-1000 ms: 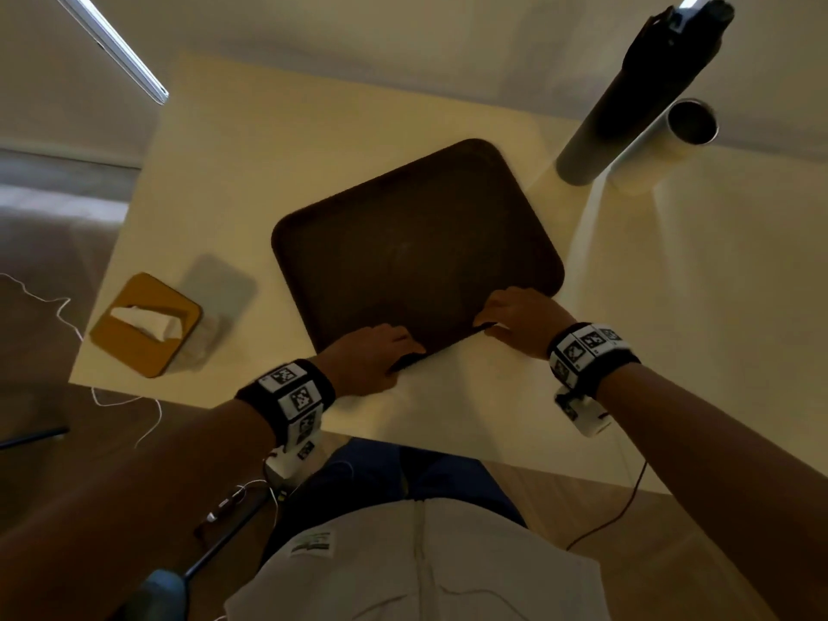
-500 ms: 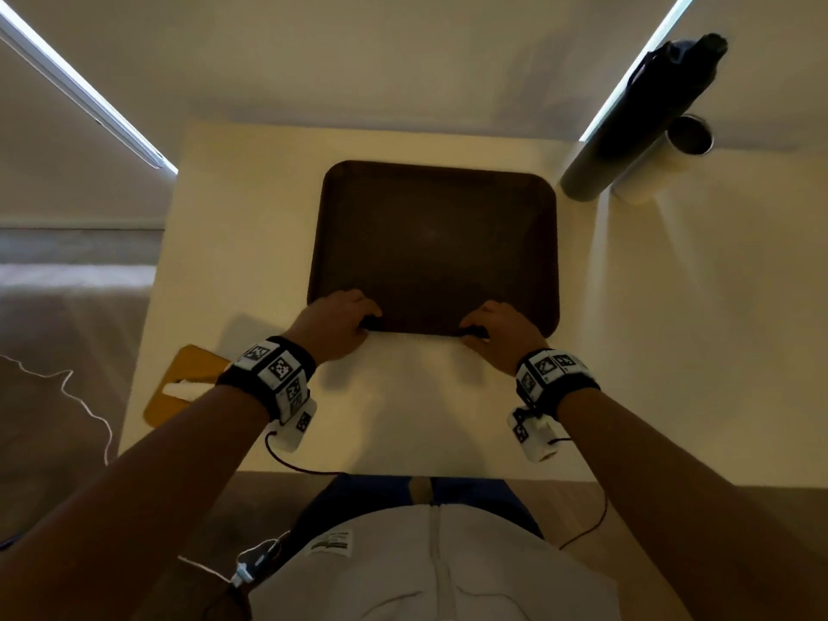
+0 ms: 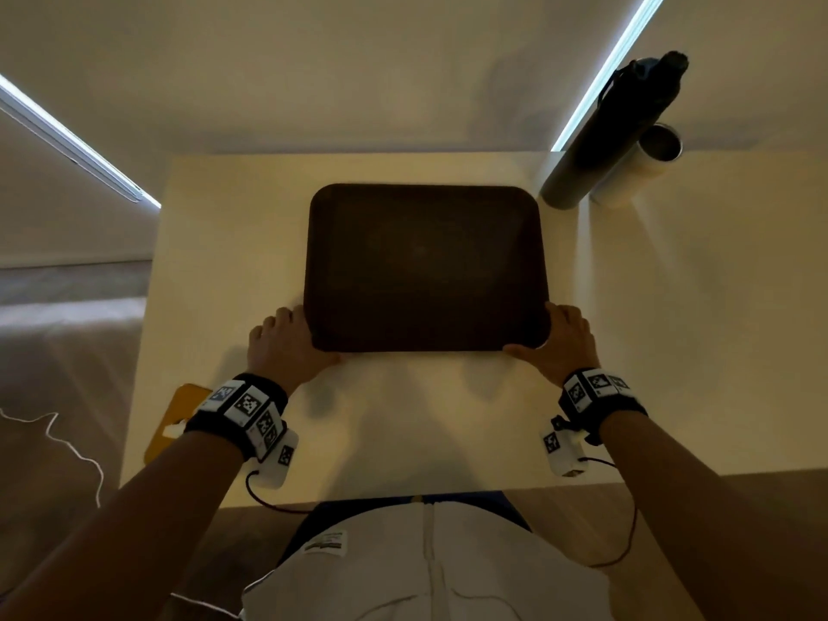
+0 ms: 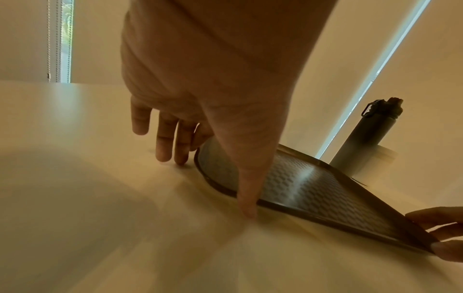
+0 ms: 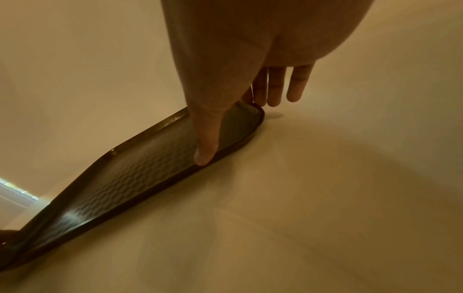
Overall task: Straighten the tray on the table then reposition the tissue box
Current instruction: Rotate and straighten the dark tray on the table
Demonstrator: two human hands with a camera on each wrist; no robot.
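Observation:
A dark brown tray (image 3: 425,266) lies flat on the cream table (image 3: 425,419), its sides parallel to the table's edges. My left hand (image 3: 293,340) is at its near left corner, with straight fingers (image 4: 165,142) along the left side and the thumb (image 4: 246,198) against the near rim. At the near right corner my right hand (image 3: 560,338) does the same, thumb (image 5: 205,150) on the rim of the tray (image 5: 140,174). The yellow tissue box (image 3: 172,423) sits at the table's front left, partly hidden by my left wrist.
A tall dark bottle (image 3: 618,127) and a white cylinder (image 3: 645,168) stand at the back right, just past the tray's far right corner. A white cable (image 3: 67,445) trails on the floor to the left. Bare tabletop lies right of the tray.
The tray turned from skewed to square with the table. Both hands slid apart along its near edge, out to the near corners.

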